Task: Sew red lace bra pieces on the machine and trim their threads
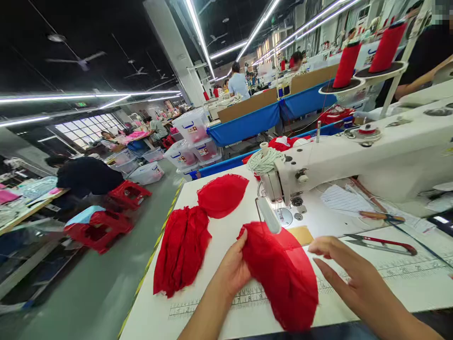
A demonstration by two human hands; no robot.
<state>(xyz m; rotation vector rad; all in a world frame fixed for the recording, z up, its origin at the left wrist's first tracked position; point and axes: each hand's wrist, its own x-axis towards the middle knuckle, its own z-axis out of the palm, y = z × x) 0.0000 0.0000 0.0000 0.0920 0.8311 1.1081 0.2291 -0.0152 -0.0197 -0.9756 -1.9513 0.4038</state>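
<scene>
A red lace fabric piece (pixel 283 274), sheer along its right side, lies over the front of the white sewing table. My left hand (pixel 235 264) pinches its upper left edge between thumb and fingers. To the right of the cloth is my right hand (pixel 347 269), thumb and fingers apart, with nothing in it. Just beyond the cloth is the presser-foot area of a white sewing machine (pixel 336 160), its lamp lit over the needle plate (pixel 284 216). Two more red pieces rest at the left: a gathered lace piece (pixel 182 250) and a flat cup-shaped piece (pixel 222 194).
Red-handled thread snips (pixel 384 243) and an orange-handled tool (pixel 382 216) lie right of the needle area. A ruler scale (pixel 247 300) runs along the front. Red thread cones (pixel 347 66) stand behind the machine. Plastic bins (pixel 193 125) and red stools (pixel 101 229) stand beyond; other people sit around.
</scene>
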